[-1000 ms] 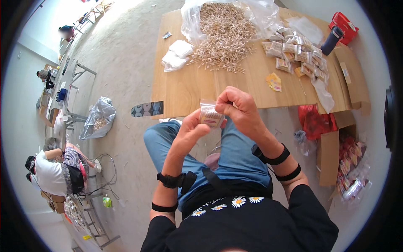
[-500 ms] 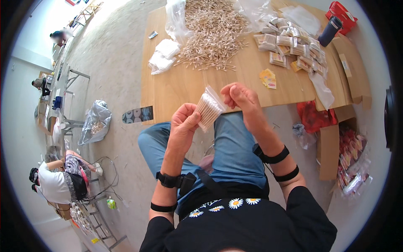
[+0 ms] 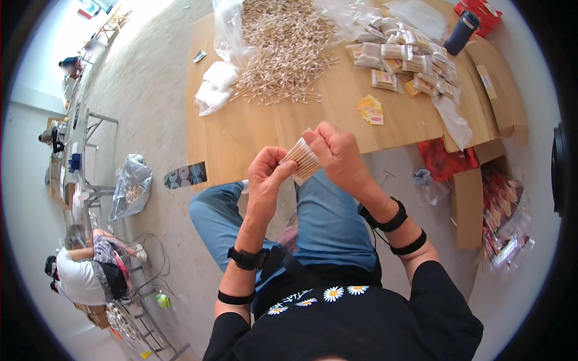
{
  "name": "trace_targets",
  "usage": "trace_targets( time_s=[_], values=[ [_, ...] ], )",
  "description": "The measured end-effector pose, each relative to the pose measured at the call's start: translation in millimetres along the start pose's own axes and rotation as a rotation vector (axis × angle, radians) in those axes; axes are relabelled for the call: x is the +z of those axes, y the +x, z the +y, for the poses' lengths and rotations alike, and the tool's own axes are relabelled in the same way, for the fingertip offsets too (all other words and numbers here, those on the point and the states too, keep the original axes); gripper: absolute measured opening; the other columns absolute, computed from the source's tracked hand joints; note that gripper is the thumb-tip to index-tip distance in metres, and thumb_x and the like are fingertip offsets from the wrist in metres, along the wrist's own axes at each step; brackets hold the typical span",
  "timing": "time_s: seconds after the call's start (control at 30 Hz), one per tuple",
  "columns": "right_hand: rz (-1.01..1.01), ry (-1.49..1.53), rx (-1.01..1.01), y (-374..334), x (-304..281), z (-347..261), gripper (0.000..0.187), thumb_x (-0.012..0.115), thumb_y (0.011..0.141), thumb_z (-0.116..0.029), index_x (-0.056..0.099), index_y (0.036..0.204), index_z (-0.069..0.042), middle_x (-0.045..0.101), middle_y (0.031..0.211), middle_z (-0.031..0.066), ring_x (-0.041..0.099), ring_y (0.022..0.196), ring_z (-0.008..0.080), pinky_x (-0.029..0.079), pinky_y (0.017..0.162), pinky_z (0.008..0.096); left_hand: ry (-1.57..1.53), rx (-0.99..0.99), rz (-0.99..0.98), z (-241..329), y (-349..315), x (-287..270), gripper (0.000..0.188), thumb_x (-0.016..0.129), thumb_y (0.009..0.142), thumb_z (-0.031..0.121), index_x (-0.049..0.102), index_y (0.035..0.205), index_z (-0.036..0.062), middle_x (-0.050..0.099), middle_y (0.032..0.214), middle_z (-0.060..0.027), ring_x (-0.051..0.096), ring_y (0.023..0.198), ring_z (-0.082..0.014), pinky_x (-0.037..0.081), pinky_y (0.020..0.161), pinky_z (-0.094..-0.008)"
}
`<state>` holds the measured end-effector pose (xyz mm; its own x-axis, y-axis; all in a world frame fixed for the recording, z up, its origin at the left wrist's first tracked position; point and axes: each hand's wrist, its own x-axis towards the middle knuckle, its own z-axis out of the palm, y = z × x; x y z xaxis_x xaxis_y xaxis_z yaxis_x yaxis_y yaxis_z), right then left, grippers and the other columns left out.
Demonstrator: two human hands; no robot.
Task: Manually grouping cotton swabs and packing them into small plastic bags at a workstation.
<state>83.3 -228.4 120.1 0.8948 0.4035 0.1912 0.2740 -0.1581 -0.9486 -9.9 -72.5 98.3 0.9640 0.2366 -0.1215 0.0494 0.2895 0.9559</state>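
A small clear bag of cotton swabs is held over my lap, just off the table's near edge. My left hand pinches its lower left side between thumb and fingers. At the bag's upper right edge my right hand is closed, thumb and fingers pressed on its top. On the wooden table beyond lies a large heap of loose cotton swabs. Right of it are many filled swab bags in a pile, with a few yellow cards nearer to me.
White plastic bags lie left of the heap. A dark bottle and red bag stand at the back right. Below the table's right side is an open cardboard box. Another person sits at the left.
My right hand has come down from beside the bag and closed on its top edge. My left hand keeps its hold. The whole view has shifted slightly.
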Motion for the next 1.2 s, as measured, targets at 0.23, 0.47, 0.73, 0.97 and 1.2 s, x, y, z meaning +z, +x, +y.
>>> trace_targets(
  time_s=[0.23, 0.47, 0.73, 0.97, 1.2],
  values=[
    [0.264, -0.447, -0.377, 38, -21, 31, 0.024, 0.060, 0.095, -0.018, 0.052, 0.079, -0.003, 0.055, 0.065, 0.0191, 0.057, 0.059, 0.0404, 0.042, 0.052, 0.0471, 0.161, -0.066, 0.164, -25, 6, -9, 0.016, 0.066, 0.092, 0.006, 0.060, 0.105, -0.0013, 0.063, 0.089, -0.0035, 0.061, 0.084, -0.0111, 0.050, 0.077, -0.0255],
    [0.171, -0.757, -0.319, 43, -11, 103, 0.021, 0.064, 0.091, -0.019, 0.053, 0.079, -0.006, 0.059, 0.065, 0.0138, 0.062, 0.059, 0.0337, 0.048, 0.051, 0.0425, 0.152, -0.167, 0.097, -38, 2, -4, 0.015, 0.065, 0.092, 0.009, 0.061, 0.103, -0.0005, 0.065, 0.088, -0.0047, 0.063, 0.078, -0.0129, 0.052, 0.076, -0.0278],
    [0.198, -0.706, -0.221, 58, -36, 123, 0.025, 0.061, 0.094, -0.025, 0.056, 0.081, -0.004, 0.061, 0.067, 0.0153, 0.064, 0.064, 0.0345, 0.049, 0.057, 0.0466, 0.114, -0.211, 0.087, -42, 6, -5, 0.013, 0.066, 0.092, 0.006, 0.061, 0.102, -0.0014, 0.066, 0.087, -0.0056, 0.063, 0.078, -0.0124, 0.052, 0.074, -0.0273],
    [0.848, -0.405, 0.033, 160, -141, 134, 0.036, 0.063, 0.093, -0.028, 0.056, 0.072, 0.000, 0.057, 0.059, 0.0133, 0.057, 0.053, 0.0251, 0.045, 0.051, 0.0411, 0.159, -0.206, 0.164, -38, 8, -19, 0.012, 0.065, 0.092, 0.005, 0.062, 0.101, -0.0012, 0.066, 0.087, -0.0053, 0.063, 0.077, -0.0125, 0.052, 0.074, -0.0270],
    [0.643, -0.258, 0.382, 155, -128, 181, 0.023, 0.066, 0.090, -0.015, 0.064, 0.073, -0.001, 0.067, 0.066, 0.0059, 0.059, 0.052, 0.0095, 0.045, 0.044, 0.0269, 0.171, -0.198, 0.147, -23, 16, -36, 0.010, 0.065, 0.091, 0.004, 0.062, 0.099, -0.0008, 0.065, 0.086, -0.0044, 0.062, 0.077, -0.0120, 0.051, 0.073, -0.0264]
  ],
)
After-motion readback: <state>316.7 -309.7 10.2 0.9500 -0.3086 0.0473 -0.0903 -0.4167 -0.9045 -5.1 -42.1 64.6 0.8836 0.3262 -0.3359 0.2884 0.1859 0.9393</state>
